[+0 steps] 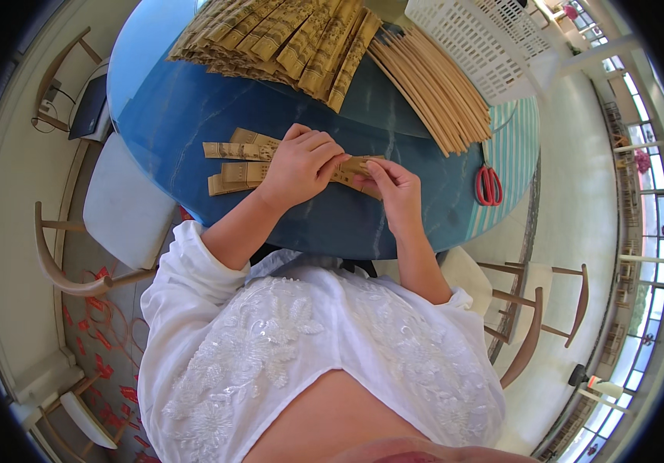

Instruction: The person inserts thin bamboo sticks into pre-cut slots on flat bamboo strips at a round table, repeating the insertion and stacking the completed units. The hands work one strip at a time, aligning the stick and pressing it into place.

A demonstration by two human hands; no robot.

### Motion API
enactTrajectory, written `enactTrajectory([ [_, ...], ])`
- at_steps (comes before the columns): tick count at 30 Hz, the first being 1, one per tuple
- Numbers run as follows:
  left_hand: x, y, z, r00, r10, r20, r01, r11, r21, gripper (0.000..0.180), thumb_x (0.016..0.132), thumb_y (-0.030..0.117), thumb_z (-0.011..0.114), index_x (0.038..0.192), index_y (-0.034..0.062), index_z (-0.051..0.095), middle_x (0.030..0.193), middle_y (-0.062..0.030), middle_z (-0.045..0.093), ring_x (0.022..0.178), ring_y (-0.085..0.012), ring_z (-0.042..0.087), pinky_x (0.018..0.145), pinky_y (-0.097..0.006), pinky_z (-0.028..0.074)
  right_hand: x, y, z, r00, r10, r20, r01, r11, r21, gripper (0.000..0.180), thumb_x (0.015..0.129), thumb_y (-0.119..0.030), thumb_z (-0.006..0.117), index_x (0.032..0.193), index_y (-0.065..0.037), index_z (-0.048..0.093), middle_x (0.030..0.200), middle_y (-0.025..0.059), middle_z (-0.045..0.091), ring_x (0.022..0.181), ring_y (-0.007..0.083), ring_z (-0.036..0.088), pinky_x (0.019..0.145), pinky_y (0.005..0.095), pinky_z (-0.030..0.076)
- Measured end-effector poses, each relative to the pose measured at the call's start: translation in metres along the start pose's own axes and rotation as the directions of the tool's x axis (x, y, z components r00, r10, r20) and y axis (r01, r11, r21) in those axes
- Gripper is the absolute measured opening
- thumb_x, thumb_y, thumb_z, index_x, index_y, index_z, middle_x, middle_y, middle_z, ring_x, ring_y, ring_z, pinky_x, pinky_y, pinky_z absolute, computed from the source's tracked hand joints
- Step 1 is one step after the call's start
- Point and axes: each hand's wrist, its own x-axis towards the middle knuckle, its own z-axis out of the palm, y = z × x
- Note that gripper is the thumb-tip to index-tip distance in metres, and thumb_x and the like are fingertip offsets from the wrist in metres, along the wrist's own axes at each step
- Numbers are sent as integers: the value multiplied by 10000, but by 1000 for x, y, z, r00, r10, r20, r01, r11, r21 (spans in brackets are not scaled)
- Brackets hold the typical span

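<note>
Over the blue marbled round table (193,108), both my hands meet at one yellow-brown printed paper strip (346,176). My left hand (301,166) is closed on its left part, with fingers curled and knuckles up. At the strip's right end, my right hand (395,193) pinches it between thumb and fingers. Several more flat paper strips (232,150) lie fanned out left of my left hand, partly hidden under it. Beyond the hands rests a large heap of similar printed paper strips (270,38), layered side by side.
A bundle of thin wooden sticks (432,89) lies at the far right, beside a white perforated plastic basket (478,50). Red-handled scissors (488,186) rest on the striped right edge of the table. A pale chair (128,204) stands close on the left; other wooden-framed chairs (529,347) are at the right.
</note>
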Motion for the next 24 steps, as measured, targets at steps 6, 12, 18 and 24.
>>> enactTrajectory([
  [6, 10, 11, -19, 999, 35, 15, -38, 977, 210, 333, 782, 130, 750, 1102, 117, 658, 973, -29, 642, 874, -215, 607, 808, -348, 431, 1, -12, -32, 992, -74, -101, 91, 981, 172, 218, 953, -124, 624, 1062, 61, 663, 924, 120, 692, 766, 179, 691, 718, 277, 575],
  [12, 7, 3, -32, 980, 189, -64, -145, 894, 423, 382, 778, 102, 726, 1152, 105, 649, 1081, -45, 653, 992, -218, 625, 879, -370, 476, -8, -35, -93, 965, -82, -250, 162, 933, 322, 166, 956, -140, 621, 989, 14, 676, 843, 89, 695, 712, 154, 678, 697, 279, 586],
  [18, -14, 16, -42, 978, 204, 35, -201, 903, 379, 251, 813, 77, 673, 1064, 74, 684, 1044, -65, 674, 934, -217, 668, 767, -331, 547, -16, -29, -125, 980, -38, -198, 112, 919, 379, 210, 970, -185, 606, 987, 12, 677, 842, 82, 695, 719, 148, 673, 694, 275, 585],
  [24, -1, 17, -47, 765, -616, 185, 640, 699, -320, 255, 969, 119, 587, 1197, 5, 610, 932, -66, 688, 742, -118, 658, 623, -276, 550, -5, -29, -106, 976, -132, -175, 189, 911, 367, 348, 1002, -285, 552, 1056, 38, 669, 874, 93, 683, 763, 156, 657, 725, 292, 572],
])
